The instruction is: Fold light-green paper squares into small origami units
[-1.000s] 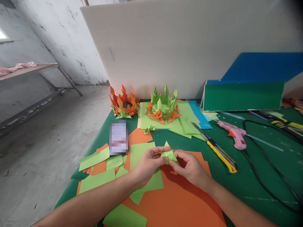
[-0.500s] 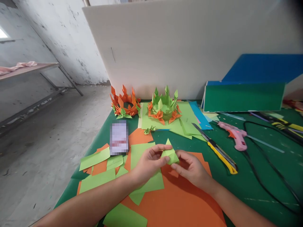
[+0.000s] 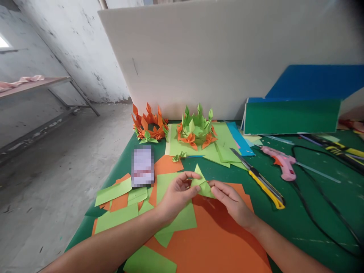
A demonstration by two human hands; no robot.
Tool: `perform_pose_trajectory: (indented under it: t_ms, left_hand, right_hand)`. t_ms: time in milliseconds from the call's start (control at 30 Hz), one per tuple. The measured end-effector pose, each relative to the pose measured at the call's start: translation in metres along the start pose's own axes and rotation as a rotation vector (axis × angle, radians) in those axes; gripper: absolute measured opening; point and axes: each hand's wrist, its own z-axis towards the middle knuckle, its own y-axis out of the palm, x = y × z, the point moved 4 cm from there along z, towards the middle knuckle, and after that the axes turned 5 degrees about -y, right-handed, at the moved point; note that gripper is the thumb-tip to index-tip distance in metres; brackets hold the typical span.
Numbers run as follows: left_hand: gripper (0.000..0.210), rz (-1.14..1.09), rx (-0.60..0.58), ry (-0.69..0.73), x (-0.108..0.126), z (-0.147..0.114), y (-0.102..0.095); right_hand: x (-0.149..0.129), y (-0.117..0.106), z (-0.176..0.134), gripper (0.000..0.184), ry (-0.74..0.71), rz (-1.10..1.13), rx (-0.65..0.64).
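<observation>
So, the folded paper (image 3: 202, 185) is up over the orange sheet (image 3: 218, 242), pinched by my left hand (image 3: 176, 194) and, at one corner, my right hand (image 3: 232, 201) (both nearly closed); farther out lie the knife (image 3: 263, 185) and glue gun (image 3: 284, 162).

A metal-legged table (image 3: 54, 81) stands on grey floor (image 3: 93, 159) near stained white walls (image 3: 88, 49).
</observation>
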Motion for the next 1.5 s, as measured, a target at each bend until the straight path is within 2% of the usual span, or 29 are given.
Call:
perform_pose_trajectory:
  t_ms: [100,167,267,367,500,633,700,800,867,933,1033,1267,1500]
  left_hand:
    - [0.025,0.014,0.021,0.125,0.001,0.001,0.001]
    - [0.030,0.019,0.004,0.154,-0.001,0.001,0.004]
    - [0.033,0.099,-0.003,0.185,-0.004,-0.001,0.005]
    - [0.037,0.218,0.046,0.254,-0.001,-0.003,0.003]
    - [0.024,0.201,0.036,0.147,-0.001,-0.002,0.002]
    - [0.031,0.091,0.047,0.042,0.001,-0.002,0.002]
    - [0.037,0.007,0.032,-0.032,0.000,-0.002,0.004]
    - [0.038,-0.018,-0.001,-0.121,-0.003,-0.003,0.005]
    - [0.034,-0.015,-0.006,-0.124,-0.004,-0.001,0.004]
    - [0.029,-0.036,0.002,-0.106,-0.005,0.000,0.002]
    - [0.025,-0.048,0.004,-0.120,-0.007,0.002,-0.001]
    - [0.029,-0.051,0.000,-0.176,-0.008,0.002,-0.002]
    - [0.028,-0.064,0.019,-0.160,-0.008,0.003,0.000]
  right_hand:
    - [0.001,-0.001,0.000,0.028,-0.025,0.023,0.062]
    - [0.001,0.000,0.001,0.025,-0.057,-0.002,0.092]
    - [-0.001,-0.001,0.002,0.015,-0.100,-0.105,0.149]
    - [-0.009,-0.008,0.001,0.016,-0.221,-0.248,0.290]
    - [-0.020,-0.013,-0.005,0.009,-0.420,-0.427,0.413]
    - [-0.026,-0.012,-0.013,0.013,-0.563,-0.628,0.443]
    - [-0.027,-0.011,-0.014,0.015,-0.587,-0.735,0.427]
    - [-0.025,-0.010,-0.010,0.014,-0.553,-0.797,0.361]
    - [-0.024,-0.010,-0.006,0.013,-0.528,-0.766,0.319]
    - [-0.022,-0.009,-0.004,0.013,-0.506,-0.693,0.271]
    - [-0.016,-0.008,-0.003,0.025,-0.419,-0.527,0.228]
    - [-0.001,-0.016,-0.001,0.026,-0.167,-0.139,0.354]
    - [0.001,-0.017,0.000,0.018,-0.069,-0.074,0.341]
